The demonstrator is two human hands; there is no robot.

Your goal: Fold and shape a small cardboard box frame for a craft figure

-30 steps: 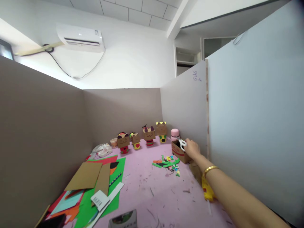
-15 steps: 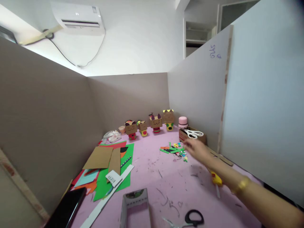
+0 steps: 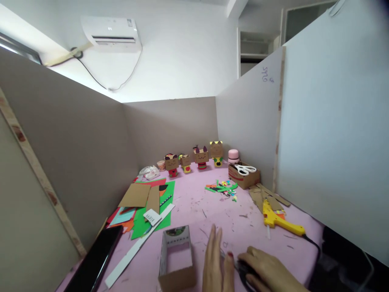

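Note:
My right hand [image 3: 267, 272] lies low at the near edge of the pink table [image 3: 194, 202], fingers curled over the black handle of a pair of scissors [image 3: 242, 271], which it mostly hides. My left hand [image 3: 215, 263] is just to its left, fingers straight and together, holding nothing. It is next to a small open cardboard box [image 3: 178, 259] with a pink inside. White scissors [image 3: 245, 169] rest in a cardboard tray [image 3: 243, 180] by the right partition.
A yellow glue gun [image 3: 278, 219] with a black cord lies at the right, near cardboard scraps. Several cardboard figures [image 3: 194, 159] and a pink bottle [image 3: 233, 155] line the back wall. Coloured paper scraps [image 3: 223, 188], green paper [image 3: 142, 223], cardboard sheets [image 3: 135, 194], a white strip [image 3: 133, 253] and a dark tablet [image 3: 94, 263] lie on the table.
My right hand left the white scissors in the far tray and drew back to the near edge onto the black scissors. My left hand came into view. The camera tilted down.

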